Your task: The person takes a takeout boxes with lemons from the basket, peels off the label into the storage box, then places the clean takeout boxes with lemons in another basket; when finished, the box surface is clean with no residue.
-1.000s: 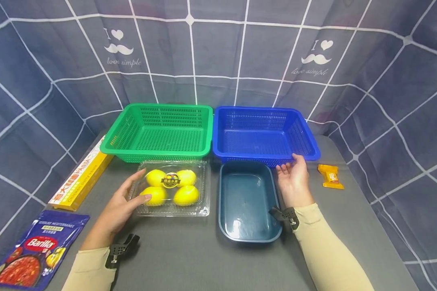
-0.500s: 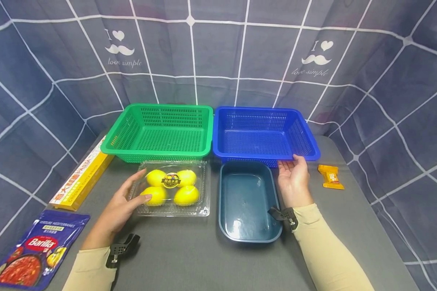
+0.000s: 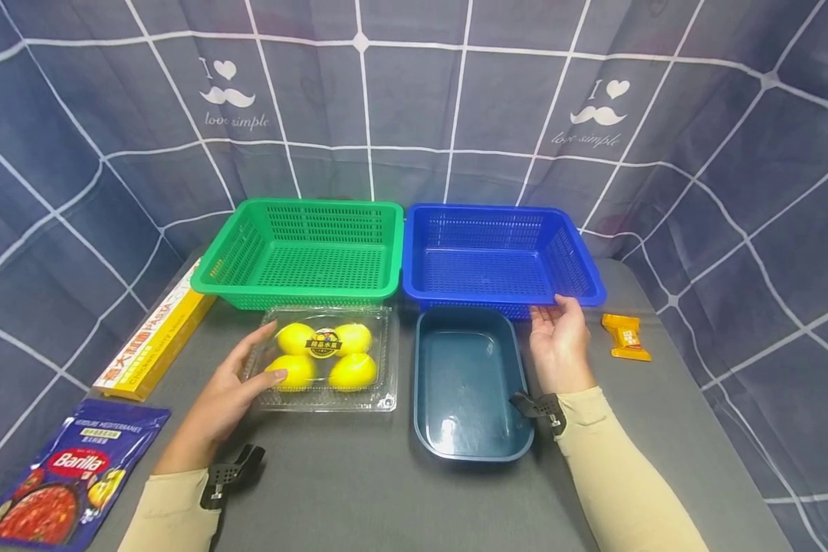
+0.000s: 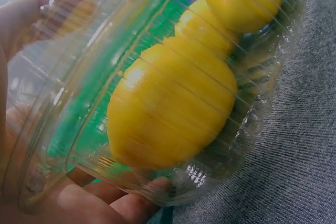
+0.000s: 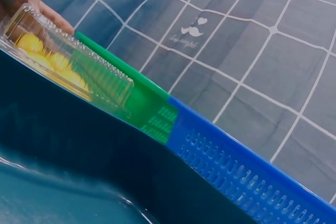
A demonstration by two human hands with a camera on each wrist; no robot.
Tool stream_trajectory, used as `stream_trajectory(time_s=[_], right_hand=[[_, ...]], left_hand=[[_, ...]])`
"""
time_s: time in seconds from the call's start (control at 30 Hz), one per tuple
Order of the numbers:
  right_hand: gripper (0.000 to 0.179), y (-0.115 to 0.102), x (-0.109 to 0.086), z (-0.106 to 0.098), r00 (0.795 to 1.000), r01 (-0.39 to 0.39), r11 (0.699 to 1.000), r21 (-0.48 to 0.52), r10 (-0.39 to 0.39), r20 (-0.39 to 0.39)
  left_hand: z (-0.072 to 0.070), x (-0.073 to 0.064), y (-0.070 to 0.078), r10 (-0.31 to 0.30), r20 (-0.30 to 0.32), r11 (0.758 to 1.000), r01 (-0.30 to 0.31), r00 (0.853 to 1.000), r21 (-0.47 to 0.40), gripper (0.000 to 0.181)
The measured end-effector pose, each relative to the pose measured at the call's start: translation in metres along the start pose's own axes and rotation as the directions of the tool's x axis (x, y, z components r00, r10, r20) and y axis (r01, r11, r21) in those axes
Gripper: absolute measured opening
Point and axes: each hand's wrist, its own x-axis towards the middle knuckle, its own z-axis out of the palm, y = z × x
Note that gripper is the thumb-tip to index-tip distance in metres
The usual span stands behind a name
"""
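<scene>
A clear plastic clamshell (image 3: 379,395) holds several yellow lemons (image 4: 173,103) and carries a black and gold label. My left hand (image 3: 224,399) grips its left side, thumb on top; in the left wrist view the fingers (image 4: 134,203) curl around the lower edge. Palm up, my right hand (image 3: 559,345) lies between the dark teal bin (image 3: 469,391) and the front of the blue basket (image 3: 504,295). Its thumb is at the basket's rim and its relaxed fingertips are just below; whether they touch is unclear. The right wrist view does not show this hand.
A green basket (image 3: 310,293) adjoins the blue one along the back. On the left lie a yellow pasta box (image 3: 152,341) and a blue Barilla pouch (image 3: 76,468). An orange wrapped snack (image 3: 625,336) lies far right. Grey checked curtain (image 3: 414,92) surrounds the table.
My right hand has shifted slightly to the right along the blue basket's front, its fingers moving away from the teal bin. My left hand and the clamshell look unmoved.
</scene>
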Motion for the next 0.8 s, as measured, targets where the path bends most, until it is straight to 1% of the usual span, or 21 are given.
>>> stream_trajectory(time_s=[0.13,0.17,0.37,0.43,0.5,0.53,0.6,0.67,0.8], right_hand=[[0.038,-0.0022,-0.0072,0.0051,1.000,0.000,1.000,-0.008,0.000,-0.004],[0.038,-0.0024,-0.0080,0.0057,1.000,-0.008,1.000,0.010,0.008,-0.004],[0.039,-0.0005,-0.0086,0.0042,1.000,-0.008,1.000,0.027,0.008,-0.002],[0.037,0.0007,-0.0079,0.0035,1.000,0.007,1.000,0.013,-0.007,-0.002],[0.038,0.0008,-0.0075,0.0037,1.000,0.004,0.999,0.036,-0.004,0.006],[0.038,0.0009,-0.0071,0.0039,1.000,0.008,0.999,0.031,-0.008,0.007],[0.037,0.0007,-0.0067,0.0044,1.000,0.009,0.999,0.032,-0.010,0.015],[0.036,0.0000,-0.0062,0.0050,1.000,-0.002,0.999,0.046,0.001,0.017],[0.030,-0.0008,-0.0066,0.0053,1.000,-0.018,0.999,0.046,0.018,0.000]], left_hand=[[0.0002,0.0010,0.0016,-0.002,0.000,1.000,0.002,1.000,0.004,0.076],[0.0001,0.0008,0.0020,-0.006,-0.001,1.000,0.006,1.000,0.010,0.077],[0.0000,-0.0030,0.0025,-0.024,-0.005,0.999,0.024,1.000,0.027,0.079],[0.0000,-0.0035,0.0023,-0.026,-0.004,0.999,0.026,1.000,0.022,0.079],[-0.0001,-0.0032,0.0024,-0.021,-0.003,1.000,0.021,1.000,0.008,0.078],[-0.0001,-0.0031,0.0028,-0.019,-0.004,1.000,0.019,1.000,0.001,0.078],[0.0001,-0.0027,0.0038,-0.010,-0.010,1.000,0.010,1.000,-0.014,0.077],[0.0004,-0.0030,0.0051,-0.008,-0.021,1.000,0.008,1.000,-0.007,0.076],[0.0012,-0.0047,0.0085,-0.017,-0.066,0.999,0.020,0.998,0.048,0.071]])
